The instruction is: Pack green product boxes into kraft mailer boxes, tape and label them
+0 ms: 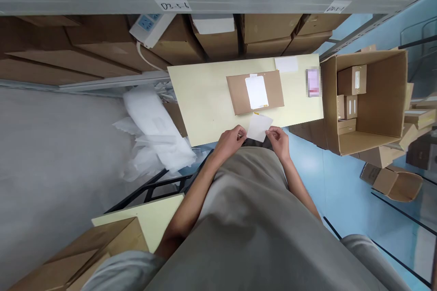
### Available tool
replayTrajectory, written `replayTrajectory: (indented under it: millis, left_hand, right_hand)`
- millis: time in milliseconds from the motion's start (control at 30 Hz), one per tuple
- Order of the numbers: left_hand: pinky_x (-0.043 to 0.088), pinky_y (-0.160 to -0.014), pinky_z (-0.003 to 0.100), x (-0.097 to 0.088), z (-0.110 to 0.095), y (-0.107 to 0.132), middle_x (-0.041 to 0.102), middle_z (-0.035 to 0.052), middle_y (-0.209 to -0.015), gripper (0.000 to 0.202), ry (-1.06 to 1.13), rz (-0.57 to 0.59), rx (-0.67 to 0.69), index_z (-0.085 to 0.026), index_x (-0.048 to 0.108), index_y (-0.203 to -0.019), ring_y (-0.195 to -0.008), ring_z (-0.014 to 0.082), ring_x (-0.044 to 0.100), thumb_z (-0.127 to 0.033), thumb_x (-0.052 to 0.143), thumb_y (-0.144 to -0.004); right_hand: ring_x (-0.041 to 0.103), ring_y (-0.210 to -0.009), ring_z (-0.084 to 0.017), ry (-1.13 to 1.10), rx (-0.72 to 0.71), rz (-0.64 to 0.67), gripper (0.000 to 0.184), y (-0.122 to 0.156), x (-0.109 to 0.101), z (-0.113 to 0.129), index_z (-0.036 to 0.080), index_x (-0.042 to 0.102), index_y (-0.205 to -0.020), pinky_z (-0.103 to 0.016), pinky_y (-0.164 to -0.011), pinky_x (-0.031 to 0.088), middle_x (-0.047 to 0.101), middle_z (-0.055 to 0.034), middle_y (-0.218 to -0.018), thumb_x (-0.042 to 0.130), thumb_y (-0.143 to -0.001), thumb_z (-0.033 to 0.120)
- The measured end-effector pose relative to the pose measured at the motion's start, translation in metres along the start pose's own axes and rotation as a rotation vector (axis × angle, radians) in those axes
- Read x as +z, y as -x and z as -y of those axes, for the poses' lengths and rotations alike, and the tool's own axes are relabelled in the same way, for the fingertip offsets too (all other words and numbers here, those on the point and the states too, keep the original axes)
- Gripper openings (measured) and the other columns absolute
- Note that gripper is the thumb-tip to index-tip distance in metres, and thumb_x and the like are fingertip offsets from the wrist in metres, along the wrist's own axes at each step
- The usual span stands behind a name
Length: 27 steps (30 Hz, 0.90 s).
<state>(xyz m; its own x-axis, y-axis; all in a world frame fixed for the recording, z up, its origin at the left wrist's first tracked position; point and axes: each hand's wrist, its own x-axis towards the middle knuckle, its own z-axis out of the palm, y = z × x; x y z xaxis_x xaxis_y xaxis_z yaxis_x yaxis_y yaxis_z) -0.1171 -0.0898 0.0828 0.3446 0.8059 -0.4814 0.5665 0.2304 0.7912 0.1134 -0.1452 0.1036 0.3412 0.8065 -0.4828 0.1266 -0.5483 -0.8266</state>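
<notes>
A white label sheet (258, 128) is held between my two hands at the near edge of the pale yellow table (205, 100). My left hand (235, 138) pinches its left corner, fingers closed. At the opposite corner my right hand (277, 141) pinches the sheet the same way. Just beyond it lies a flat brown cardboard box (239, 93), slightly turned on the table. On that box's top sits a white label (257, 92) with a small yellow mark near its lower edge. Neither hand touches the box.
A blank white paper (287, 64) and a blurred pink-purple item (313, 82) lie at the table's right. Beside it stands a large open carton (375, 100) holding small boxes. Bubble wrap (153, 122) hangs left. A power strip (150, 27) and shelved cartons (269, 27) are behind.
</notes>
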Motion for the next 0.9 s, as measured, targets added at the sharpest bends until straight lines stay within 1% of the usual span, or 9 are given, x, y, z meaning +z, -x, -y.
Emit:
replayTrajectory:
  millis: [100, 167, 267, 333, 500, 600, 700, 800, 900]
  left_hand:
    - [0.054, -0.077, 0.036, 0.005, 0.003, -0.003, 0.087, 0.0034, -0.098, 0.011, 0.041, 0.016, -0.01, -0.029, 0.073, -0.095, -0.081, 0.0254, 0.078, -0.021, 0.081, -0.092]
    - [0.054, -0.076, 0.035, 0.007, 0.004, -0.005, 0.088, 0.0034, -0.1, 0.013, 0.081, 0.025, -0.033, -0.028, 0.072, -0.094, -0.08, 0.0246, 0.078, -0.023, 0.083, -0.09]
    - [0.055, -0.076, 0.036, 0.011, 0.003, -0.008, 0.089, 0.0034, -0.101, 0.014, 0.148, 0.005, -0.078, -0.028, 0.073, -0.093, -0.078, 0.0244, 0.078, -0.026, 0.085, -0.087]
    - [0.056, -0.077, 0.036, 0.012, 0.002, -0.01, 0.089, 0.0036, -0.101, 0.013, 0.212, -0.026, -0.088, -0.028, 0.074, -0.098, -0.079, 0.0242, 0.079, -0.029, 0.083, -0.088]
    - [0.058, -0.083, 0.034, 0.013, -0.006, -0.015, 0.088, 0.0053, -0.102, 0.022, 0.378, -0.103, -0.071, -0.025, 0.078, -0.107, -0.095, 0.0241, 0.082, -0.028, 0.079, -0.085]
    - [0.057, -0.081, 0.032, 0.01, -0.014, -0.017, 0.088, 0.0084, -0.104, 0.024, 0.482, -0.13, -0.054, -0.023, 0.08, -0.105, -0.088, 0.0214, 0.079, -0.035, 0.083, -0.085]
    - [0.056, -0.081, 0.032, 0.004, -0.025, -0.015, 0.087, 0.0096, -0.103, 0.027, 0.581, -0.145, 0.0, -0.022, 0.082, -0.103, -0.083, 0.019, 0.075, -0.042, 0.085, -0.085]
    - [0.058, -0.089, 0.035, -0.001, -0.035, -0.013, 0.086, 0.0088, -0.103, 0.021, 0.576, -0.174, 0.05, -0.022, 0.084, -0.099, -0.091, 0.0212, 0.075, -0.038, 0.084, -0.085]
    - [0.059, -0.097, 0.037, -0.005, -0.042, -0.011, 0.086, 0.0084, -0.106, 0.018, 0.545, -0.161, 0.1, -0.023, 0.086, -0.097, -0.1, 0.0238, 0.077, -0.034, 0.082, -0.082]
  right_hand:
    - [0.075, -0.115, -0.027, 0.072, -0.159, -0.005, 0.044, 0.008, -0.002, 0.006, 0.027, 0.07, -0.098, -0.045, -0.104, 0.066, 0.079, -0.0116, -0.12, 0.072, -0.097, 0.07]
    - [0.074, -0.121, -0.028, 0.128, -0.261, 0.027, 0.036, 0.014, -0.004, 0.011, 0.027, 0.071, -0.1, -0.048, -0.109, 0.063, 0.078, -0.0125, -0.122, 0.068, -0.104, 0.063]
    - [0.074, -0.123, -0.03, 0.21, -0.381, 0.087, 0.026, 0.022, -0.007, 0.017, 0.028, 0.073, -0.103, -0.051, -0.111, 0.062, 0.078, -0.0127, -0.125, 0.066, -0.11, 0.052]
    - [0.074, -0.124, -0.03, 0.256, -0.433, 0.118, 0.021, 0.026, -0.009, 0.02, 0.03, 0.074, -0.104, -0.051, -0.11, 0.063, 0.078, -0.0122, -0.126, 0.064, -0.112, 0.047]
    - [0.075, -0.125, -0.031, 0.275, -0.509, 0.14, 0.018, 0.029, -0.013, 0.029, 0.03, 0.076, -0.105, -0.052, -0.11, 0.063, 0.078, -0.0119, -0.124, 0.064, -0.113, 0.041]
    - [0.075, -0.127, -0.031, 0.245, -0.54, 0.144, 0.017, 0.026, -0.016, 0.035, 0.03, 0.076, -0.105, -0.053, -0.112, 0.062, 0.078, -0.0116, -0.123, 0.065, -0.113, 0.041]
    - [0.075, -0.127, -0.031, 0.252, -0.531, 0.149, 0.018, 0.02, -0.02, 0.039, 0.03, 0.075, -0.104, -0.054, -0.112, 0.062, 0.079, -0.0113, -0.123, 0.066, -0.113, 0.043]
    - [0.075, -0.128, -0.032, 0.257, -0.516, 0.154, 0.021, 0.014, -0.025, 0.042, 0.03, 0.074, -0.103, -0.054, -0.112, 0.061, 0.08, -0.0116, -0.123, 0.066, -0.113, 0.047]
    - [0.075, -0.128, -0.031, 0.245, -0.525, 0.163, 0.024, 0.006, -0.029, 0.046, 0.03, 0.072, -0.103, -0.053, -0.111, 0.061, 0.08, -0.011, -0.121, 0.066, -0.113, 0.05]
